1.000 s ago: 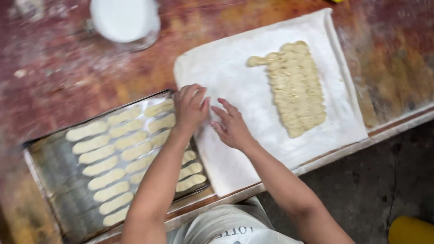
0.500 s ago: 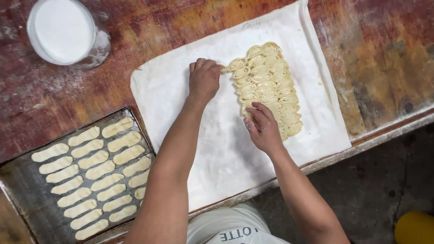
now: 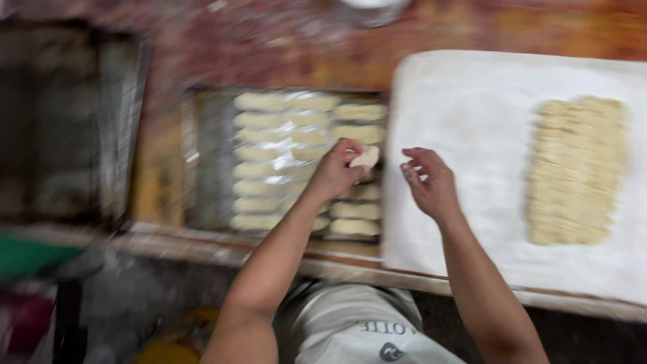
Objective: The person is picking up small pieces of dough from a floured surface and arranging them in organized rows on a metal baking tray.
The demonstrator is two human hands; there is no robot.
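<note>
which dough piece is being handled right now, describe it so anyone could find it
Start at the metal baking tray left of the white floured cloth. Over the tray's right side, the left hand pinches one pale dough piece; unlike the rows lying flat, it is lifted in fingers.

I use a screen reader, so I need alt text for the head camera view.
Seen from above, the left hand holds a pale dough piece over a metal tray filled with rows of similar pieces. The right hand hovers empty over a floured white cloth bearing a stack of dough strips.
</note>
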